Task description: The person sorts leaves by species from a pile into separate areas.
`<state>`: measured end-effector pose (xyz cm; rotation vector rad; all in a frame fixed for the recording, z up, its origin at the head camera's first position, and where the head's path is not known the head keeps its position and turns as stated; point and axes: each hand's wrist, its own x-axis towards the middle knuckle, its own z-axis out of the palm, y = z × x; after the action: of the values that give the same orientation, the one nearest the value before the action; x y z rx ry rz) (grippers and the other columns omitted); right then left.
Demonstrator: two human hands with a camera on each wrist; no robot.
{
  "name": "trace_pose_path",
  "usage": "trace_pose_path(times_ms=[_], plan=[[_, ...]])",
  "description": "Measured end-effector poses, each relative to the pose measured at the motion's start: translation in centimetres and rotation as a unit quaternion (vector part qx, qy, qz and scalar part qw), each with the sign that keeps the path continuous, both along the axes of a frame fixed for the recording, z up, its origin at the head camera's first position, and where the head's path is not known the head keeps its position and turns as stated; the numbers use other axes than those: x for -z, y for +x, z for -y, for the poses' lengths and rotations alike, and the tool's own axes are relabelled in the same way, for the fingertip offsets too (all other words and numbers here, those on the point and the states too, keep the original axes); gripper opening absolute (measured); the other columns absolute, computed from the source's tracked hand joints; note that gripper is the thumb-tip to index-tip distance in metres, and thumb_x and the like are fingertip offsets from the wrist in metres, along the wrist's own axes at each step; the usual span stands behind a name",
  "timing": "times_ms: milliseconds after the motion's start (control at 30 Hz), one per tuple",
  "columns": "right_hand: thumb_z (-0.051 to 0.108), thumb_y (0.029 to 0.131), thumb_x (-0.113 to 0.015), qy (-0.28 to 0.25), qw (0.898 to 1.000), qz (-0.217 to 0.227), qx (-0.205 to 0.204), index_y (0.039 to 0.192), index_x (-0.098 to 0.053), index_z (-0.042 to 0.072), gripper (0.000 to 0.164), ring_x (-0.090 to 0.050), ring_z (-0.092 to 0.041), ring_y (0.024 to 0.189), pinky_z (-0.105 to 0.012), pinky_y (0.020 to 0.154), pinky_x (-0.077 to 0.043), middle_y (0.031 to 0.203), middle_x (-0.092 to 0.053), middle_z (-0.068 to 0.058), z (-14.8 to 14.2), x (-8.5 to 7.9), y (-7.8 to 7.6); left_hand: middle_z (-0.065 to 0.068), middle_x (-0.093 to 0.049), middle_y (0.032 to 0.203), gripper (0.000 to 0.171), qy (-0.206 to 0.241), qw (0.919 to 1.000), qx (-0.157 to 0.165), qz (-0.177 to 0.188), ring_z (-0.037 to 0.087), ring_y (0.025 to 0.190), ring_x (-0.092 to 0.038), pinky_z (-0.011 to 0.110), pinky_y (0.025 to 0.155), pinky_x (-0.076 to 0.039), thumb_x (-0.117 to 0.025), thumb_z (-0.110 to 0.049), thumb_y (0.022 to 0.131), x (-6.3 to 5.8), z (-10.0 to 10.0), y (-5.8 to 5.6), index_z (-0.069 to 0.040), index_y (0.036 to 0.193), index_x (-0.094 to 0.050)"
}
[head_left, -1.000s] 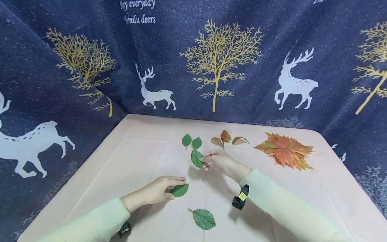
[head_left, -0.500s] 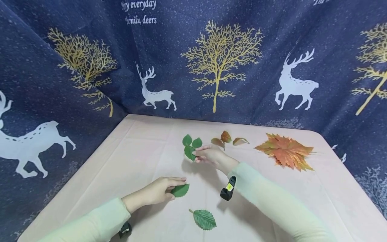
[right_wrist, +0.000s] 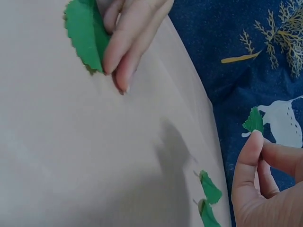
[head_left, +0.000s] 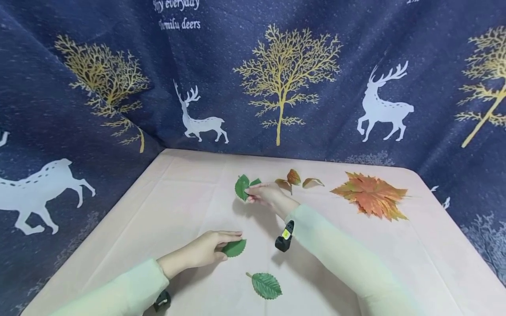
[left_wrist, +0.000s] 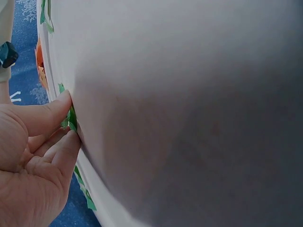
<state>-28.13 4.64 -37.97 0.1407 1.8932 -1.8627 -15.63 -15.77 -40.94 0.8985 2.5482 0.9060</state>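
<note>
Near the back of the pink cloth, my right hand (head_left: 272, 195) pinches a green toothed leaf (head_left: 241, 188) between thumb and fingertips. In the right wrist view this leaf (right_wrist: 253, 120) stands up off the cloth. Behind it lie two small green leaves, mostly covered in the head view; one leaf (head_left: 255, 181) peeks out, and the right wrist view shows both, including the upper leaf (right_wrist: 209, 187). My left hand (head_left: 207, 248) rests low at the centre left, holding another green leaf (head_left: 235, 248) between thumb and fingers. A veined green leaf (head_left: 266, 285) with a short stem lies nearer me.
Several small brown-orange leaves (head_left: 293, 177) lie at the back, right of my right hand. Farther right is a pile of orange maple leaves (head_left: 371, 193). A dark blue curtain (head_left: 245, 57) with deer and trees hangs behind the pink-covered table (head_left: 178, 202).
My right hand has carried its leaf left and toward the back, over the two small green leaves. My left hand and its leaf have stayed in place.
</note>
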Motion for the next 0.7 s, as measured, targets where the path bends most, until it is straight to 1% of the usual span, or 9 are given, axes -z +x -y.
trace_pose_path(times_ms=[200, 367, 433, 500, 600, 700], plan=[[0.000, 0.090, -0.064, -0.024, 1.000, 0.009, 0.008, 0.113, -0.065, -0.008, 0.024, -0.068, -0.012, 0.066, -0.027, 0.082, -0.062, 0.080, -0.070, -0.009, 1.5, 0.4, -0.5, 0.011, -0.047, 0.148, 0.056, 0.007, 1.0000, 0.002, 0.000, 0.033, 0.136, -0.044, 0.036, 0.105, -0.049, -0.068, 0.004, 0.083, -0.1, 0.3, 0.0, -0.003, 0.137, -0.054], [0.000, 0.091, -0.062, -0.025, 0.999, 0.015, 0.026, 0.113, -0.066, -0.007, 0.024, -0.069, -0.010, 0.066, -0.027, 0.085, -0.061, 0.090, -0.071, -0.012, 2.5, 0.6, -0.8, 0.010, -0.048, 0.147, 0.056, 0.004, 1.0000, 0.002, -0.007, 0.033, 0.135, -0.044, 0.037, 0.106, -0.048, -0.068, 0.004, 0.083, -0.1, 0.4, 0.0, -0.003, 0.136, -0.054], [0.001, 0.090, -0.063, -0.029, 0.999, 0.017, 0.039, 0.111, -0.067, -0.007, 0.023, -0.068, -0.010, 0.065, -0.026, 0.082, -0.062, 0.090, -0.071, -0.013, 2.9, 0.6, -1.1, 0.011, -0.048, 0.147, 0.056, 0.003, 0.9999, 0.001, -0.012, 0.033, 0.135, -0.044, 0.037, 0.106, -0.048, -0.068, 0.004, 0.083, -0.1, 0.4, 0.0, -0.003, 0.136, -0.054], [0.001, 0.090, -0.064, -0.032, 0.998, 0.020, 0.050, 0.110, -0.067, -0.007, 0.022, -0.068, -0.010, 0.064, -0.024, 0.078, -0.062, 0.086, -0.071, -0.012, 3.3, 0.7, -1.5, 0.011, -0.048, 0.147, 0.056, 0.002, 0.9999, 0.000, -0.014, 0.033, 0.135, -0.045, 0.037, 0.106, -0.048, -0.068, 0.004, 0.082, 0.1, 0.3, 0.0, -0.003, 0.136, -0.054], [-0.002, 0.088, -0.065, -0.043, 0.996, 0.022, 0.071, 0.111, -0.065, -0.010, 0.024, -0.067, -0.012, 0.060, -0.023, 0.071, -0.063, 0.080, -0.070, -0.012, 3.9, 0.9, -2.0, 0.012, -0.048, 0.147, 0.056, 0.005, 0.9999, -0.001, -0.011, 0.034, 0.134, -0.045, 0.037, 0.106, -0.048, -0.068, 0.005, 0.082, 0.2, 0.2, 0.0, -0.001, 0.136, -0.054], [-0.003, 0.088, -0.065, -0.047, 0.994, 0.027, 0.090, 0.114, -0.063, -0.011, 0.027, -0.067, -0.013, 0.058, -0.024, 0.069, -0.063, 0.078, -0.069, -0.013, 4.1, 1.1, -2.4, 0.013, -0.048, 0.147, 0.056, 0.006, 0.9999, 0.001, -0.011, 0.034, 0.134, -0.045, 0.037, 0.106, -0.047, -0.068, 0.005, 0.081, 0.3, 0.1, 0.0, 0.000, 0.135, -0.054]])
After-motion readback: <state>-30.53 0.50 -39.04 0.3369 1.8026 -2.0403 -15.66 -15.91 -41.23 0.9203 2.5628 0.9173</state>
